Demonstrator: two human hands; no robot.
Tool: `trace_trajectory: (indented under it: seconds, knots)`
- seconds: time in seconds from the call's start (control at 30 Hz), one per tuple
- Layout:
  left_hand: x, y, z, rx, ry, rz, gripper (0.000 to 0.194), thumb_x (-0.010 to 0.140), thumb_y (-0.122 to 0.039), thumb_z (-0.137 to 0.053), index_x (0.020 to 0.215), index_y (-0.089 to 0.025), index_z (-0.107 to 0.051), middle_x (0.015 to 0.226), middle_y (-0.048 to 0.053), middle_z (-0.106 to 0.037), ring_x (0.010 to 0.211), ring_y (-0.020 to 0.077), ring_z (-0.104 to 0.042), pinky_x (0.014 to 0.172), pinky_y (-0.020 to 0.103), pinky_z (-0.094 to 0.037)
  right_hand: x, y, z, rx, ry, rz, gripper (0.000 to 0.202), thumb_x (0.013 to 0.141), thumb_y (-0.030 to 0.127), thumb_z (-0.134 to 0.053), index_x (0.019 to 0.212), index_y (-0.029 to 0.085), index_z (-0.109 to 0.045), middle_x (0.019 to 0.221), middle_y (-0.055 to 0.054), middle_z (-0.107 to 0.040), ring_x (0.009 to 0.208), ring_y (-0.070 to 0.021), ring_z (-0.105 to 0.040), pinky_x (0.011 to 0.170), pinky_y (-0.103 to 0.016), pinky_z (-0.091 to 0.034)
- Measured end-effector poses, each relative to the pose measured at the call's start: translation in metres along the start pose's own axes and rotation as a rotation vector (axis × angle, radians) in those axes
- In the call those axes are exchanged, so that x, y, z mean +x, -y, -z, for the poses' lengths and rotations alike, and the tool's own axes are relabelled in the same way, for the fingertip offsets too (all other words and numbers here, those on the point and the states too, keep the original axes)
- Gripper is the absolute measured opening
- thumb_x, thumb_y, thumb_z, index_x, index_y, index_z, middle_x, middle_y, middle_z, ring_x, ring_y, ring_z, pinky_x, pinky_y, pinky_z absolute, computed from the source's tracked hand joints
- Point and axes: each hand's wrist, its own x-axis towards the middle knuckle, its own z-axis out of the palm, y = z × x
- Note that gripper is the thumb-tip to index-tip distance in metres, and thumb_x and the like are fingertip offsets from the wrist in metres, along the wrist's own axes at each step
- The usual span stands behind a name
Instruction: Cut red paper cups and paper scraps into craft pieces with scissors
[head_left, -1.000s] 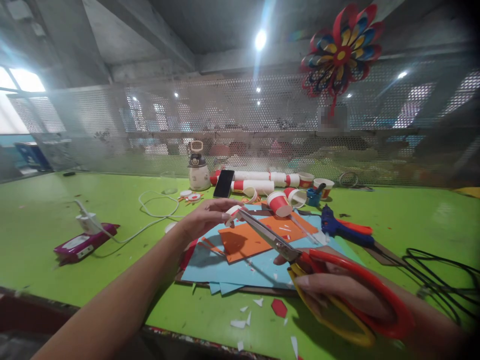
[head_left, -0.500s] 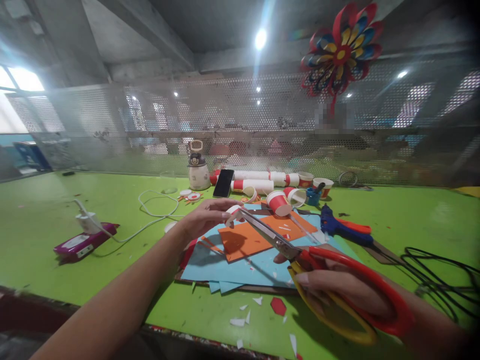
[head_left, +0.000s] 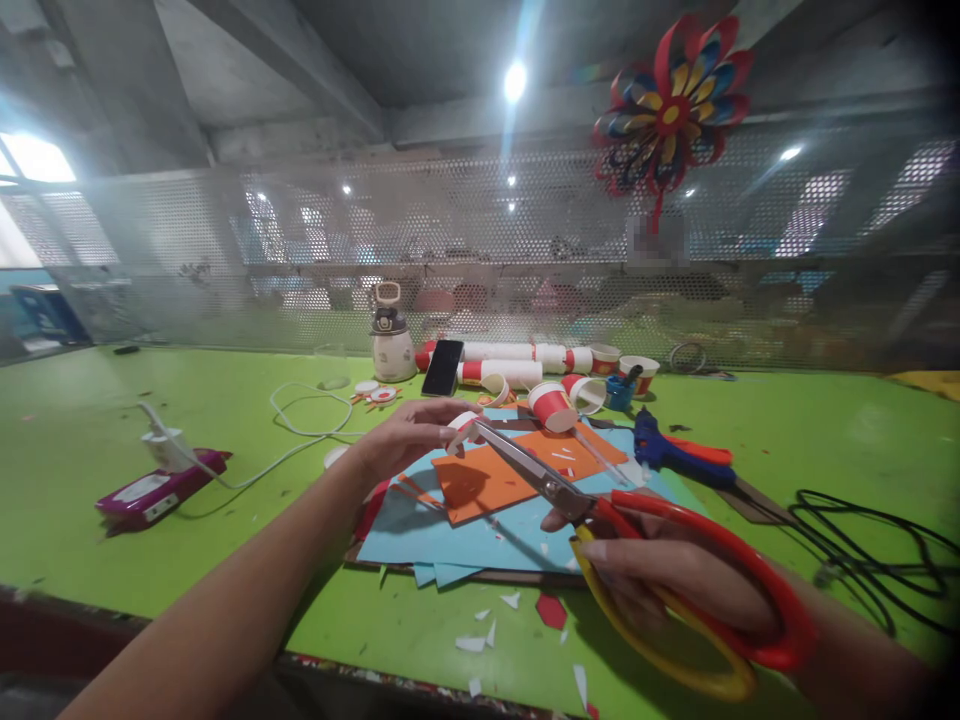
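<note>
Pinched in my left hand (head_left: 409,434) is a small white and red paper piece (head_left: 463,428), above the sheets at the centre. My right hand (head_left: 660,575) grips large scissors (head_left: 547,484) by their red and yellow handles. The blades point up and left, with their tips at the paper piece; they look nearly closed. Below lie an orange sheet (head_left: 487,482) and light blue sheets (head_left: 405,530). A red and white paper cup (head_left: 553,406) lies tipped over behind the blades.
A blue glue gun (head_left: 660,447) lies at the right, near black cables (head_left: 862,540). Further back are a bottle (head_left: 393,352), a phone (head_left: 442,368) and white-red tubes (head_left: 502,373). A purple power strip (head_left: 161,490) sits at the left. White scraps (head_left: 471,644) lie near the front edge.
The whole view has shifted slightly, so things appear a little further left. Both hands keep their holds, and the scissor tips stay at the paper piece.
</note>
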Motion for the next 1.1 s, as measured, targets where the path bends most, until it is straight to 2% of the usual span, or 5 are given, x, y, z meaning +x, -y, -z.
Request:
trace_trajectory:
  seconds: [0.17, 0.37, 0.43, 0.8, 1.1]
  knots:
    - [-0.001, 0.001, 0.0, -0.075, 0.003, 0.052, 0.038, 0.072, -0.016, -0.066, 0.11, -0.01, -0.067, 0.1, 0.016, -0.071, 0.088, 0.0243, -0.066, 0.072, 0.031, -0.049, 0.005, -0.005, -0.005, 0.172, -0.026, -0.078, 0.021, 0.083, 0.037, -0.057, 0.095, 0.021, -0.061, 0.053, 0.006, -0.052, 0.042, -0.0086, -0.043, 0.046, -0.022, -0.039]
    - [-0.001, 0.004, -0.001, -0.18, -0.018, 0.07, 0.035, 0.078, -0.015, -0.06, 0.113, -0.009, -0.065, 0.099, 0.014, -0.071, 0.081, 0.0233, -0.069, 0.067, 0.03, -0.054, -0.003, 0.005, -0.01, 0.257, -0.109, -0.101, 0.033, 0.086, 0.043, -0.051, 0.061, 0.021, -0.05, 0.058, 0.003, -0.048, 0.05, -0.0097, -0.044, 0.05, -0.023, -0.041]
    - [-0.001, 0.005, -0.002, -0.217, -0.018, 0.056, 0.035, 0.078, -0.016, -0.059, 0.112, -0.009, -0.066, 0.1, 0.014, -0.071, 0.081, 0.0232, -0.069, 0.066, 0.031, -0.056, -0.005, 0.008, -0.007, 0.15, 0.016, -0.116, 0.035, 0.078, 0.044, -0.063, 0.054, 0.019, -0.056, 0.054, 0.0, -0.054, 0.051, -0.0116, -0.049, 0.052, -0.024, -0.043]
    - [0.001, 0.004, -0.009, -0.301, 0.002, 0.026, 0.037, 0.082, -0.031, -0.053, 0.109, -0.008, -0.065, 0.1, 0.018, -0.07, 0.086, 0.03, -0.069, 0.058, 0.028, -0.053, 0.0, 0.003, 0.003, 0.01, 0.072, 0.039, 0.035, 0.085, 0.042, -0.049, 0.058, 0.019, -0.056, 0.064, -0.003, -0.06, 0.061, -0.0149, -0.056, 0.064, -0.028, -0.047]
    - [0.001, 0.007, -0.004, -0.293, -0.043, 0.034, 0.038, 0.083, -0.03, -0.053, 0.11, -0.006, -0.063, 0.101, 0.02, -0.069, 0.083, 0.0278, -0.068, 0.058, 0.029, -0.053, 0.0, -0.002, 0.001, -0.072, 0.044, -0.03, 0.037, 0.092, 0.036, -0.042, 0.064, 0.016, -0.057, 0.062, -0.002, -0.057, 0.054, -0.0116, -0.053, 0.053, -0.023, -0.044]
